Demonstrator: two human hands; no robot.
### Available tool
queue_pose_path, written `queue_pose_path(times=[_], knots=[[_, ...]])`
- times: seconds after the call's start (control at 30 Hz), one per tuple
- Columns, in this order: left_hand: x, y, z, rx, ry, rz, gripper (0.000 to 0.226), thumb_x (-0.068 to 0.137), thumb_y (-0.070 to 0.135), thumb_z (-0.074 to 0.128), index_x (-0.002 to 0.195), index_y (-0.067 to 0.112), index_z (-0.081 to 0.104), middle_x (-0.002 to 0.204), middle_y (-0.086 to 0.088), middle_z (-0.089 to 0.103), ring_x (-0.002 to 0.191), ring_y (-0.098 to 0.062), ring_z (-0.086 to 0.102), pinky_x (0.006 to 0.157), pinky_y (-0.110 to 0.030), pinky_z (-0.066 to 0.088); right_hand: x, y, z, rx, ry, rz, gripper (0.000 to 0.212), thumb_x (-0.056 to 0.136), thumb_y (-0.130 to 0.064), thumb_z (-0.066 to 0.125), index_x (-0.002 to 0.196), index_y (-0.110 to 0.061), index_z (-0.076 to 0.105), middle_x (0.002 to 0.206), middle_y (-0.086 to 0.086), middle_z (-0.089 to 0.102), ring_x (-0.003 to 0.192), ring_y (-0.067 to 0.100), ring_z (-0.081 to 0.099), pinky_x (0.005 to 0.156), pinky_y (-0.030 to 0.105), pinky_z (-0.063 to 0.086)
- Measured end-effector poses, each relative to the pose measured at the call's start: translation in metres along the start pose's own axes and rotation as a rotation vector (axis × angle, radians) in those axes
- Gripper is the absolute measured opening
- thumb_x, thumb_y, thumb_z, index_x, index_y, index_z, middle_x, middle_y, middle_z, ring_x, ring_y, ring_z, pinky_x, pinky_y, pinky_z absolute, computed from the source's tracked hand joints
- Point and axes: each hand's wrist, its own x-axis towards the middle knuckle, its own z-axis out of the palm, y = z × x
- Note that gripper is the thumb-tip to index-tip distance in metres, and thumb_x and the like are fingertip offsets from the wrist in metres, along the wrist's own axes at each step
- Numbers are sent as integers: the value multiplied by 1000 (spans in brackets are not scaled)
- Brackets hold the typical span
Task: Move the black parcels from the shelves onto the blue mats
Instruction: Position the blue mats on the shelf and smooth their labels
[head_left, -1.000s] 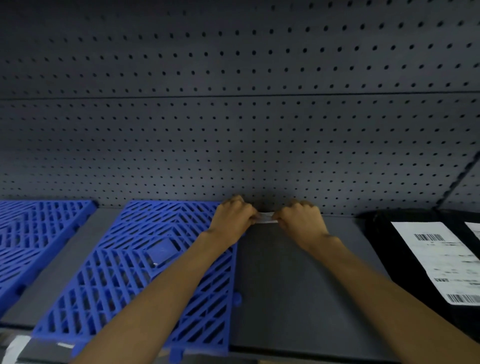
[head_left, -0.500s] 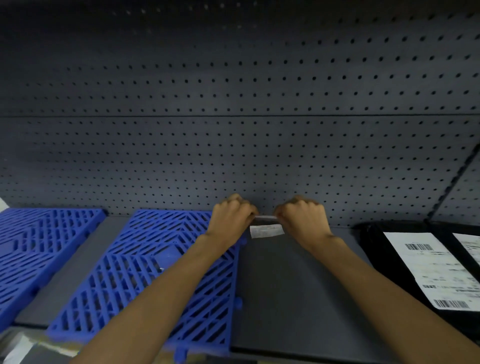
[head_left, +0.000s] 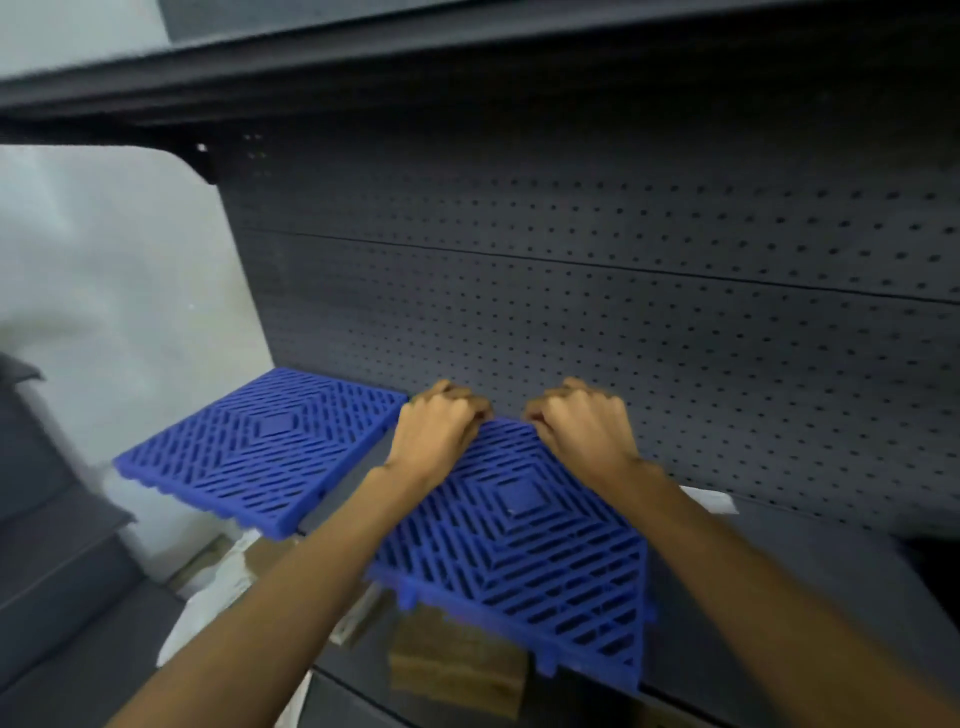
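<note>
Both fists (curled) on blue mat

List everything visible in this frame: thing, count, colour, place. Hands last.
blue mats: 2, blue; one at the shelf's left end, one right of it under the hands
shelf: 1, dark grey, under the mats
pegboard back panel: 1, dark grey, behind the shelf
white slip: 1, white, on the shelf by the right forearm
brown block: 1, brown, below the shelf's front edge
black parcels: none clearly in view
left hand: 1, fist closed at the mat's far edge
right hand: 1, likewise
</note>
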Motion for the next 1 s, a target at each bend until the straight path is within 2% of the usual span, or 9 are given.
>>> queue_pose_path(times=[0.1,0.3,0.43,0.5,0.6,0.7,0.8,0.93,1.0], knots=[[-24,-50,-20,36,23,-59,19,97,25,55,109,30,68,108,8,68,112,-19,54,69,-34,46,22,-53,-4,45,15,-59,26,99,-17,51,113,-31,68,103,-5,70,113,19,56,68,34,52],[-77,-154,-52,47,96,-106,15,88,23,67,101,26,73,98,3,71,102,-25,61,63,-36,49,57,-162,-4,93,49,-160,25,99,-22,51,114,-34,67,105,-6,69,108,18,56,73,35,55],[-109,-226,-62,55,56,-86,17,93,23,62,105,25,73,105,4,71,109,-22,59,72,-38,52,79,-236,2,123,45,-181,28,100,-20,50,119,-32,67,110,-6,69,111,19,55,77,34,53],[-122,-257,-67,45,43,-75,16,90,18,65,101,21,75,101,1,73,107,-24,61,74,-39,54,89,-270,8,124,29,-189,30,100,-17,51,121,-32,66,112,-5,68,113,20,54,80,35,53],[-143,-298,-71,39,41,-80,15,78,12,75,91,19,78,89,-4,74,95,-27,67,65,-39,57,97,-317,21,132,32,-178,32,99,-15,52,123,-30,67,111,-4,69,113,22,54,78,35,51],[-164,-328,-68,44,-10,-91,14,73,13,80,84,20,79,85,-10,73,80,-29,69,57,-39,58,94,-356,38,136,6,-152,30,99,-16,54,121,-30,69,105,-4,70,110,22,55,75,35,49],[-180,-346,-56,63,-67,-53,16,65,17,86,76,26,78,77,-2,72,68,-22,68,52,-31,55,87,-381,56,118,-68,-145,26,98,-17,54,114,-28,71,104,-4,69,111,22,54,82,34,47],[-197,-360,-36,13,-113,-9,13,74,24,83,87,25,79,85,-1,75,78,-19,71,62,-30,56,79,-395,67,106,-138,-142,23,94,-21,60,113,-28,70,105,-2,68,108,22,55,79,33,46],[-202,-365,-32,0,-104,14,17,71,24,86,87,24,78,82,0,75,75,-17,71,59,-28,56,76,-397,69,102,-120,-137,25,95,-24,59,118,-29,68,109,-3,67,107,21,55,80,34,47]])
